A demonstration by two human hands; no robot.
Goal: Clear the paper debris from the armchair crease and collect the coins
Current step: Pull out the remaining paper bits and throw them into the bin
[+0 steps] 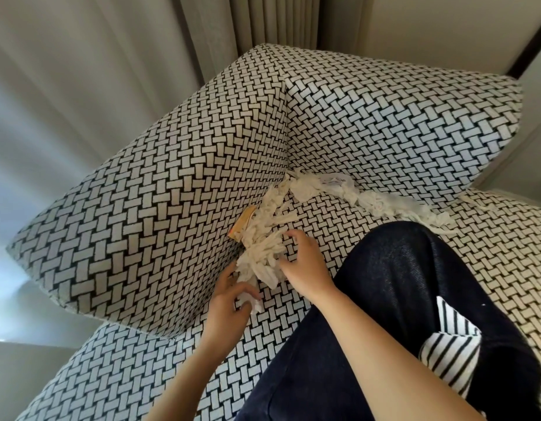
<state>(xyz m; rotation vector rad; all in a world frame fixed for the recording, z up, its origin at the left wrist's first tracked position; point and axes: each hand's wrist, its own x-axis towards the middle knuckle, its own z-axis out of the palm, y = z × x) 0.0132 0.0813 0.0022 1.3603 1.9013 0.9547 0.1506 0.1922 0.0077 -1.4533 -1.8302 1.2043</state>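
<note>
White torn paper scraps (264,247) fill the crease of a black-and-white woven-pattern armchair (172,192), running along the left arm and on along the backrest (378,202). An orange-tan slip (243,223) sticks out of the crease by the left arm. My left hand (229,302) pinches a small wad of white paper at the near end of the crease. My right hand (302,262) has its curled fingers on the bunch of scraps just beyond. No coins are visible.
My leg in dark trousers (400,299) lies across the seat cushion (491,253), with a striped cloth (451,350) on it. Grey curtains (81,86) hang behind and left of the chair. A wall (430,25) stands behind the backrest.
</note>
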